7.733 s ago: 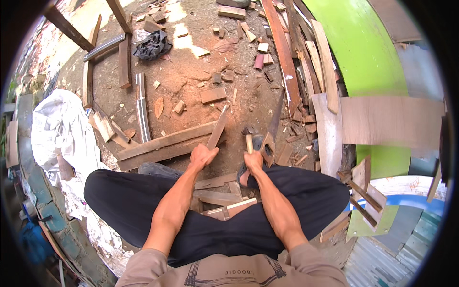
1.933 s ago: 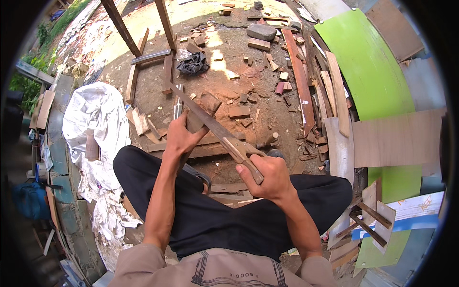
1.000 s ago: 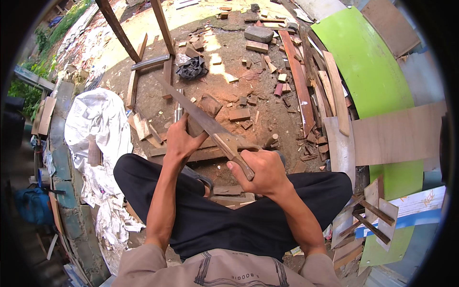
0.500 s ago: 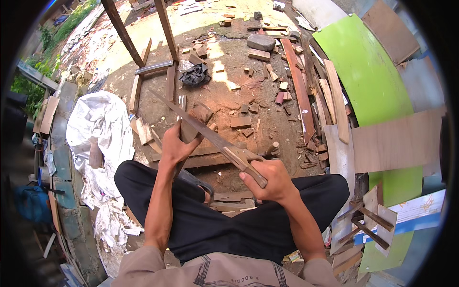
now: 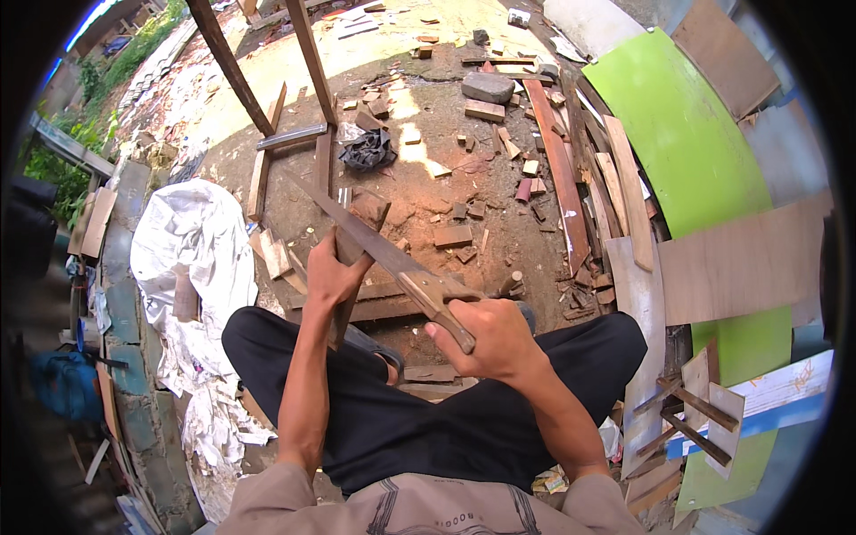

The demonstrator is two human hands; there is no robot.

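Head view: the right hand (image 5: 496,339) sits just right of centre, its forearm rising from 5 o'clock, fingers curled tight around the wooden handle of a long machete (image 5: 385,256). The blade runs from that grip toward 11 o'clock, crossing just above the left hand (image 5: 332,272). The left forearm climbs from 7 o'clock, its grip wrapped around an upright narrow wooden piece (image 5: 356,254), the blade resting against it. Beyond, toward 12 o'clock, wood scraps (image 5: 453,235) lie scattered on the dirt ground (image 5: 419,192). A white sack (image 5: 196,241) lies at 9 o'clock.
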